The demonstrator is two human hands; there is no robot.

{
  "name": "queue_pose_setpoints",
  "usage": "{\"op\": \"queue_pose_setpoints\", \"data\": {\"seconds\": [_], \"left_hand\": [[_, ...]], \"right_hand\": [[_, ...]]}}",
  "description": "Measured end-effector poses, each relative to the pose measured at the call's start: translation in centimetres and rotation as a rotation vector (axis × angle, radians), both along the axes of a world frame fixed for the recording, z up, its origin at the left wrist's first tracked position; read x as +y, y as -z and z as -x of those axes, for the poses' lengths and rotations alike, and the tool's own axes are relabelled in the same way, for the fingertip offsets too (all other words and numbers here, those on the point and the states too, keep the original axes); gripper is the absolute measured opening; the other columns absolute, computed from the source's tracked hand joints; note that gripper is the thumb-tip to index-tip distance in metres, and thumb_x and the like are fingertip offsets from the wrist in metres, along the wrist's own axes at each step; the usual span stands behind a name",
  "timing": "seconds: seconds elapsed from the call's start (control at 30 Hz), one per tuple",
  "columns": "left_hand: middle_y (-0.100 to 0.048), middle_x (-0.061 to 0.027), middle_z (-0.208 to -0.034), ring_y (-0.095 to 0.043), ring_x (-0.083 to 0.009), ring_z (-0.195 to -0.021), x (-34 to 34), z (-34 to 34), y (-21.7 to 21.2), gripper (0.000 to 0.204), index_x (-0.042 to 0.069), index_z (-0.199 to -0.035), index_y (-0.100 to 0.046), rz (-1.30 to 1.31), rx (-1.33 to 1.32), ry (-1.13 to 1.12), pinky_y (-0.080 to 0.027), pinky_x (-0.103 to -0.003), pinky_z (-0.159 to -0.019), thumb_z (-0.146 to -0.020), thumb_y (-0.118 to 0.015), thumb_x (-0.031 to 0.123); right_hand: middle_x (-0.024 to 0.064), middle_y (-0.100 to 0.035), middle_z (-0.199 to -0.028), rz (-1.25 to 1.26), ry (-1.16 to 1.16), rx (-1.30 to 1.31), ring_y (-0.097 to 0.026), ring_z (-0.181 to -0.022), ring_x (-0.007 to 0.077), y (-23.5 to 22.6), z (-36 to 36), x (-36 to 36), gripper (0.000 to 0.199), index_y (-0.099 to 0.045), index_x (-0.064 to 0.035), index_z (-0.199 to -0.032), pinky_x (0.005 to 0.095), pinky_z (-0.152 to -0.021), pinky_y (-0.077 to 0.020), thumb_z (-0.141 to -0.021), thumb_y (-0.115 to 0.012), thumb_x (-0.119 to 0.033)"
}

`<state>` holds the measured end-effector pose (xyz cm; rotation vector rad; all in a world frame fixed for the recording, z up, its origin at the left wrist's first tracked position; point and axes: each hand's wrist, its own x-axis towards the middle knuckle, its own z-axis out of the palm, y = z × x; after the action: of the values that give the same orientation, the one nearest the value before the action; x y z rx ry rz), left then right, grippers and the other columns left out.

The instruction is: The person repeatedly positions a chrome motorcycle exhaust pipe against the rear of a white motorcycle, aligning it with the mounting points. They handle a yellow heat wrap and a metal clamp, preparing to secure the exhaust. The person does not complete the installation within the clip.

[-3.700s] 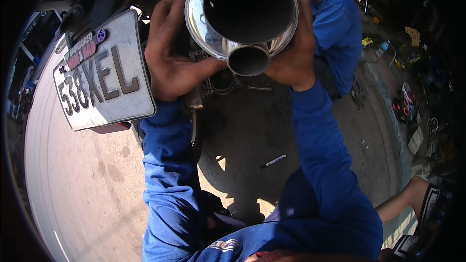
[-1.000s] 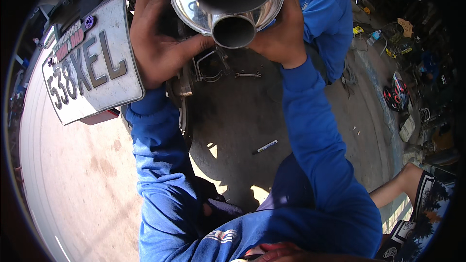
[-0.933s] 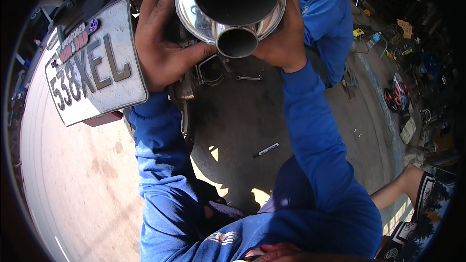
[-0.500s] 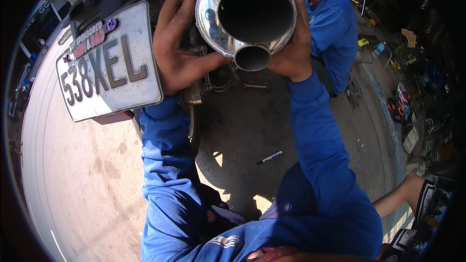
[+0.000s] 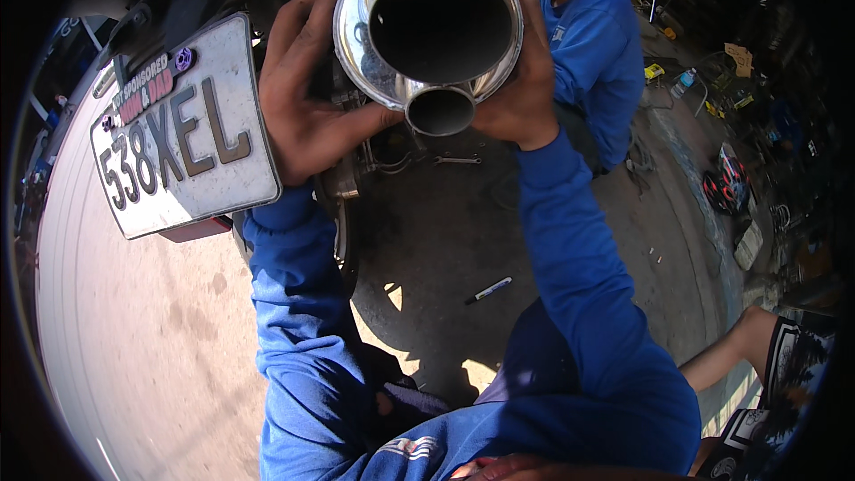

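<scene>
A shiny chrome exhaust muffler [image 5: 354,36] points its wide dark mouth toward me, with a smaller round pipe opening [image 5: 442,112] under it. My left hand [image 5: 307,102] grips its left side, thumb reaching toward the small pipe. On the other side my right hand [image 5: 525,93] clasps it, the fingers partly hidden behind the metal. Left of my left hand is a white licence plate [image 5: 191,129] with dark characters and purple bolts, fixed to the rear of a vehicle, apparently a motorcycle.
Beyond my right arm a person in a blue shirt [image 5: 597,53] sits close by. A wrench [image 5: 458,160] and a marker pen [image 5: 489,290] lie on the concrete floor. Tools, a water bottle [image 5: 684,83] and a red-and-black item [image 5: 726,183] are strewn at right. Another person's bare leg [image 5: 735,347] shows lower right.
The muffler, both hands and the plate sit slightly further left in the picture, and the floor items have shifted a little too. Both hands keep their hold.
</scene>
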<state>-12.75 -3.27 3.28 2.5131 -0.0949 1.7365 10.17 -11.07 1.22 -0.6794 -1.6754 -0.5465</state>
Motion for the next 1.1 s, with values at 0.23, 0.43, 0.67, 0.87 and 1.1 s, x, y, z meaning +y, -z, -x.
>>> {"op": "queue_pose_setpoints", "data": {"seconds": [0.23,0.43,0.67,0.87,1.1], "left_hand": [[-0.054,-0.0215,-0.142,-0.056,-0.0344,-0.131,0.1,-0.1,0.0,0.097,-0.006,-0.143,-0.053,0.036,-0.007,0.018,-0.047,-0.042,-0.108,-0.066,-0.096,0.035],[-0.053,-0.0178,-0.142,-0.056,-0.0310,-0.131,0.2,-0.3,0.9,0.093,-0.007,-0.139,-0.055,0.159,-0.051,0.136,-0.047,-0.040,-0.108,-0.067,-0.097,0.033],[-0.054,-0.0175,-0.142,-0.057,-0.0302,-0.130,0.6,-0.5,0.9,0.090,-0.007,-0.137,-0.058,0.096,-0.068,0.129,-0.047,-0.040,-0.108,-0.064,-0.099,0.026],[-0.055,-0.0176,-0.141,-0.057,-0.0304,-0.130,0.6,-0.4,0.9,0.091,-0.006,-0.137,-0.058,0.081,-0.073,0.121,-0.047,-0.039,-0.108,-0.063,-0.100,0.027],[-0.055,-0.0175,-0.141,-0.057,-0.0297,-0.130,0.2,-0.6,0.8,0.090,-0.007,-0.136,-0.058,0.153,-0.061,0.165,-0.046,-0.039,-0.108,-0.063,-0.100,0.026]], "right_hand": [[0.0173,-0.056,-0.136,-0.018,0.087,-0.051,-0.059,-0.125,0.0321,-0.2,0.0,-0.4,0.103,-0.050,0.0019,-0.143,0.0415,-0.107,-0.0467,-0.057,-0.100,-0.025],[0.0237,-0.053,-0.139,0.006,0.018,-0.008,-0.054,-0.129,0.0391,-0.2,-0.2,-0.3,0.107,-0.044,0.0075,-0.146,0.0461,-0.110,-0.0430,-0.062,-0.098,-0.030],[0.0245,-0.054,-0.139,-0.036,0.038,-0.062,-0.055,-0.128,0.0387,-0.4,-0.2,-0.3,0.107,-0.042,0.0091,-0.147,0.0450,-0.110,-0.0438,-0.063,-0.097,-0.028],[0.0239,-0.054,-0.138,-0.014,0.024,-0.031,-0.055,-0.128,0.0390,-0.5,0.2,-0.3,0.106,-0.043,0.0086,-0.147,0.0457,-0.110,-0.0438,-0.064,-0.098,-0.027],[0.0233,-0.053,-0.140,0.047,0.078,-0.053,-0.053,-0.131,0.0383,-0.5,-0.1,-0.9,0.106,-0.043,0.0080,-0.147,0.0454,-0.112,-0.0420,-0.064,-0.098,-0.029]]}}
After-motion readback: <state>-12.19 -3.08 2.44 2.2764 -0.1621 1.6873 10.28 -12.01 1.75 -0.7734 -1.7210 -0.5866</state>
